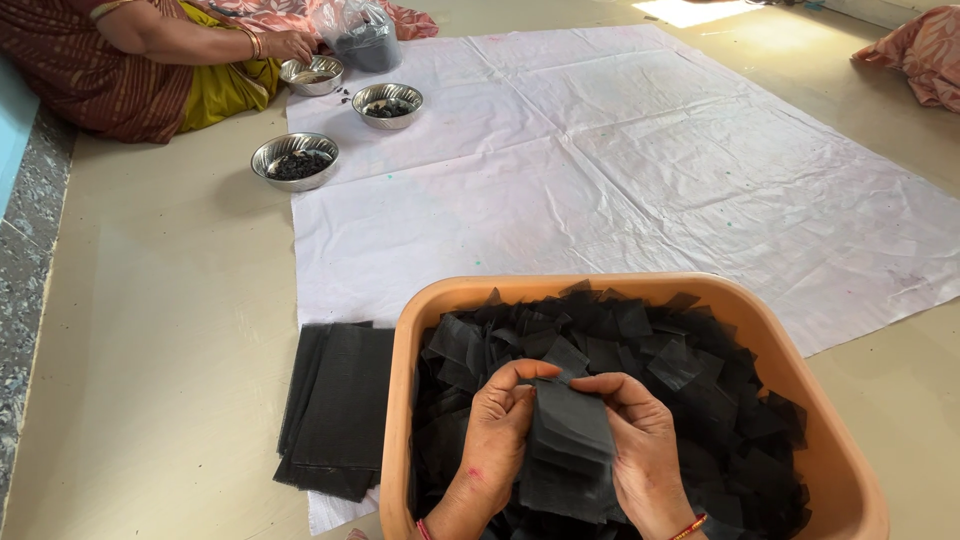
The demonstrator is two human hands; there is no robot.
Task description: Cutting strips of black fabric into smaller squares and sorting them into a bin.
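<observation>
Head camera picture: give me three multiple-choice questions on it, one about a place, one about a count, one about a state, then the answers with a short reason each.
1. Where does the flat stack of black sheets lie?
A. on the floor left of the orange tub
B. inside a steel bowl
C. on the far corner of the white sheet

2. How many steel bowls stand near the other person?
A. one
B. three
C. five

3. What are the left hand and right hand doing?
A. resting flat on the floor
B. holding a bunch of black mesh squares between them
C. lifting the tub

Answers:
1 A, the stack sits beside the tub's left wall.
2 B, one bowl at the sheet's edge, a second and a third farther back.
3 B, fingers of both hands close on the squares above the tub.
</observation>
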